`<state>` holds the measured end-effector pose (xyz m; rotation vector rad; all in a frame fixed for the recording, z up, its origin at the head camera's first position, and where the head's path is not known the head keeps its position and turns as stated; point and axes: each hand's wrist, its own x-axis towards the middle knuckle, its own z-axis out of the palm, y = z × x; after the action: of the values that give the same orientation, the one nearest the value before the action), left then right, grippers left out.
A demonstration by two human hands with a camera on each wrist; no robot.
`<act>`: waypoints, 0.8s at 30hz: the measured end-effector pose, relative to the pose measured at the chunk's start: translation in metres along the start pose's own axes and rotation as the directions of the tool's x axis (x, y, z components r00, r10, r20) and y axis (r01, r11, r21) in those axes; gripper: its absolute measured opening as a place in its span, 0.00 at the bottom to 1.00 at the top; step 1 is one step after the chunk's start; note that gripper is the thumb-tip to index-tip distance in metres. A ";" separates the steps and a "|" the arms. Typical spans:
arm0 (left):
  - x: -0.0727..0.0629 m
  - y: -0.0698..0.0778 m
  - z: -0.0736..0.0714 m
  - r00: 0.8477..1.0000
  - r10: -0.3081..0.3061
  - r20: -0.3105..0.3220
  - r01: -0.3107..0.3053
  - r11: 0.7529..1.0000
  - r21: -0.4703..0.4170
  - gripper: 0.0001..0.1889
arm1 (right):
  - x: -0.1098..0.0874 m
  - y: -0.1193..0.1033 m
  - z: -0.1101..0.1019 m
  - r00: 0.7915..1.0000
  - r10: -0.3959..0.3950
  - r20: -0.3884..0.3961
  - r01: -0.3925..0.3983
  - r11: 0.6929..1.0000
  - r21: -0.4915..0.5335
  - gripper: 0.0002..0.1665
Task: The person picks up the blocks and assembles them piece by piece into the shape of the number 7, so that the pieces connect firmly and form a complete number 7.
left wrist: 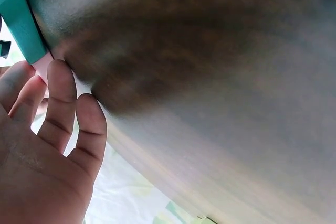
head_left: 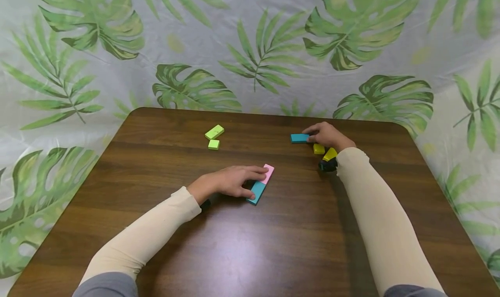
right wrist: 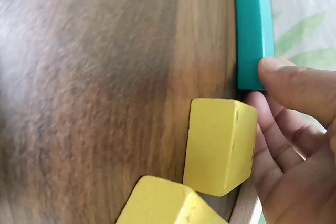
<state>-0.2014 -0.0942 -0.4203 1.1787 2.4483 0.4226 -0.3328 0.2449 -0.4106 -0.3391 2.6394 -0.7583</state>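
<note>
My left hand lies over two flat blocks set end to end on the table, a pink block and a teal block. Its fingers reach onto the pink one, while the thumb touches the near part of the teal one. The left wrist view shows those fingers fairly straight, with tips at the pink block. Farther back, my right hand pinches the right end of a blue rectangular block between thumb and fingers. Two yellow blocks sit just beside that hand, partly beneath it in the head view.
Toward the back left lie a longer lime-green block and a small lime-green block. The brown wooden table ends at a leaf-patterned cloth hanging behind it.
</note>
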 end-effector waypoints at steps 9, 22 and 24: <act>0.000 -0.001 0.000 1.000 0.016 -0.007 -0.016 1.000 -0.001 0.35 | 0.000 0.001 -0.001 0.999 0.010 0.041 -0.012 0.998 0.058 0.26; 0.000 -0.001 0.001 1.000 0.015 -0.010 -0.016 1.000 -0.014 0.35 | 0.004 0.000 0.001 1.000 -0.019 0.022 0.018 1.000 0.014 0.24; 0.000 -0.001 0.001 1.000 0.015 -0.011 -0.015 1.000 -0.013 0.35 | 0.005 0.000 0.001 1.000 -0.019 0.024 0.018 1.000 0.010 0.24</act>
<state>-0.2015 -0.0953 -0.4218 1.1931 2.4441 0.4502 -0.3365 0.2427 -0.4123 -0.3682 2.6130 -0.7680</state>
